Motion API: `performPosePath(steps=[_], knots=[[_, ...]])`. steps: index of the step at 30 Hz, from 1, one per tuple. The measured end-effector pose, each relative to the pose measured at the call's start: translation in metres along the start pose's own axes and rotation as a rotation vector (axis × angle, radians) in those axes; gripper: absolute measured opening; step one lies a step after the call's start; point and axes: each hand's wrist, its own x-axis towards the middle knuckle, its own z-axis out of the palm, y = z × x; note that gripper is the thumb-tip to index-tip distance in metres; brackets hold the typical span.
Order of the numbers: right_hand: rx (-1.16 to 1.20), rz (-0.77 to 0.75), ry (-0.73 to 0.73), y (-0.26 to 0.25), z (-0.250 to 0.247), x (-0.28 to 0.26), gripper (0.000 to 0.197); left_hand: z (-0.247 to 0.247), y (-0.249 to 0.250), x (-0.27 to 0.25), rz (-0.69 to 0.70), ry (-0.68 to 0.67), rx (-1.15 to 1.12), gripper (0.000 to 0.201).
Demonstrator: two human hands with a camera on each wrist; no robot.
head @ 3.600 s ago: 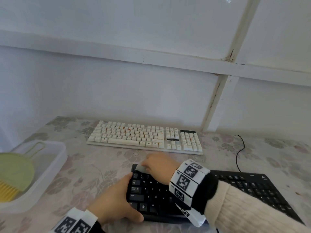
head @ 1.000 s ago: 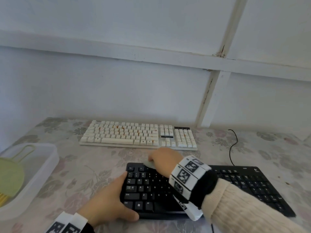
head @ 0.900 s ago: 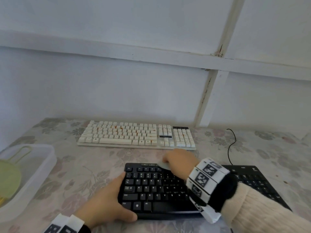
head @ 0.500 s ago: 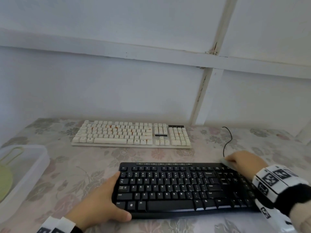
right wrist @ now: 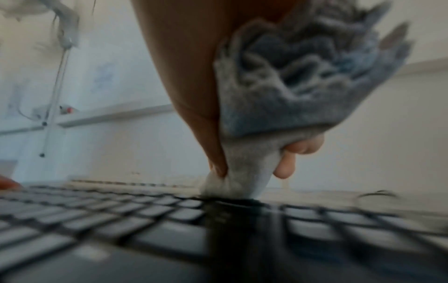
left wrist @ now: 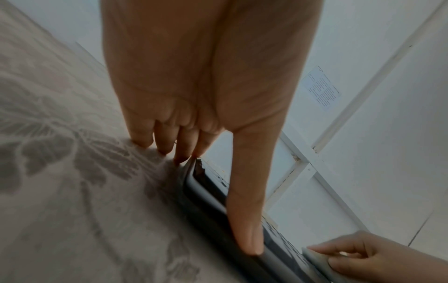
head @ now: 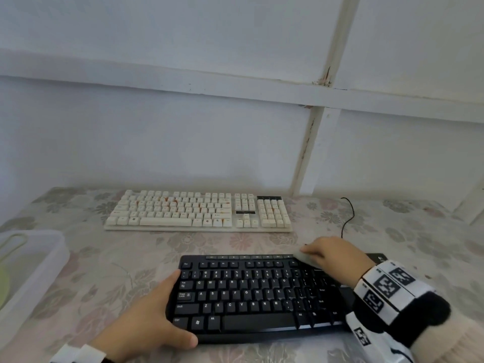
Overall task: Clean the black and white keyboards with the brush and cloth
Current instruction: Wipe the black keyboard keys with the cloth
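Note:
The black keyboard (head: 256, 294) lies near the table's front edge. My left hand (head: 180, 307) holds its front left corner: the fingers lie along the left side and the thumb (left wrist: 244, 210) along the front edge. My right hand (head: 311, 254) grips a bunched grey cloth (head: 301, 256) and presses it on the top key row, right of centre. The right wrist view shows the cloth (right wrist: 290, 86) pinched between thumb and fingers, its tip on the black keyboard (right wrist: 145, 220). The white keyboard (head: 199, 210), with orange stains on some keys, lies farther back by the wall.
A clear plastic tub (head: 39, 258) stands at the left edge, with a green brush (head: 4, 284) partly in view inside it. A black cable (head: 348, 216) runs behind the black keyboard's right end. The flowered tablecloth (head: 131, 258) lies bare between the keyboards.
My right hand swept the cloth along the top row to the keyboard's right end and has now come back leftward. My left hand kept hold of the left corner.

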Motion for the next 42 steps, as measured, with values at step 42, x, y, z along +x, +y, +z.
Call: performPosePath(steps=[42], knots=[[-0.13,-0.281,-0.003,-0.108,0.009,0.005,0.035,0.002,0.0,-0.001,-0.039,0.036,0.016,0.103]])
